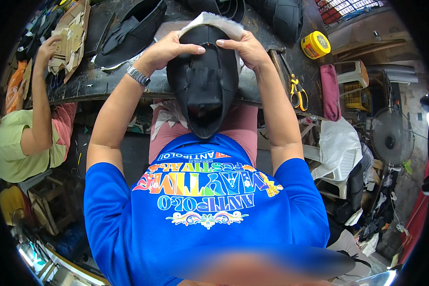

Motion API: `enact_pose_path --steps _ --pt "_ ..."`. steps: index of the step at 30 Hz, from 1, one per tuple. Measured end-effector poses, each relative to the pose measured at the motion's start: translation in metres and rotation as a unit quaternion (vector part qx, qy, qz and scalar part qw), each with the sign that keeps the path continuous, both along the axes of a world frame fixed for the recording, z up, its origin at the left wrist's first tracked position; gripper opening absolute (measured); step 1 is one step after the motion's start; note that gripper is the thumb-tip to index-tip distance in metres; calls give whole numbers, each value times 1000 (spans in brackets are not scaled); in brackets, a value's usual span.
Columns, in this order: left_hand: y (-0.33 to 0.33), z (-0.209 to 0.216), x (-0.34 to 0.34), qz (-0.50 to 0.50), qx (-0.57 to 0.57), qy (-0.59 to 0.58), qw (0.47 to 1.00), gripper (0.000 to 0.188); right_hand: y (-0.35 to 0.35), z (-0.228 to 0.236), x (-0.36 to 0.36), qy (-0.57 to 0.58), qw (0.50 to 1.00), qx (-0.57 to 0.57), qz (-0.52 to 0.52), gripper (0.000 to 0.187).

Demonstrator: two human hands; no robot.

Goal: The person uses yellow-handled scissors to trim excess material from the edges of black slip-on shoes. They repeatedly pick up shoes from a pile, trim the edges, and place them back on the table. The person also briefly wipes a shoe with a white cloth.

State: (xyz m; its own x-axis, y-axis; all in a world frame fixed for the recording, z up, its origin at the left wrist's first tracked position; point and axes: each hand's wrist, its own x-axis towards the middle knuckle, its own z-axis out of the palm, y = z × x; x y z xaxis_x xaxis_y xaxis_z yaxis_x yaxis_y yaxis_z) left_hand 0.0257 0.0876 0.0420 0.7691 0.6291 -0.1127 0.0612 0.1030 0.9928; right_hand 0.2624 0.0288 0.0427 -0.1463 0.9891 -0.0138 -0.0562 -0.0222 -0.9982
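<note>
Black piece bridges left hand and right hand, thumbs inward.

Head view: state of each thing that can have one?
Black shoe upper: held at its far end
Left hand: gripping, thumb on top
Right hand: gripping, thumb on top
Watch: worn
Yellow tub: lid on
Scissors: lying unheld
Fan: spinning or still, cannot tell
</note>
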Motion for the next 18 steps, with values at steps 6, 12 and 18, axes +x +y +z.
enact_pose_path --steps 6,12,18 --pt "13 -30 -7 75 113 142 980 41 -32 -10 21 -414 880 187 -142 42" --pt "7 -45 -17 113 108 81 984 43 -131 -17 94 -629 695 52 -344 37" --pt "4 -44 -22 125 2 -46 991 38 -172 -44 134 -661 673 -9 -331 34"
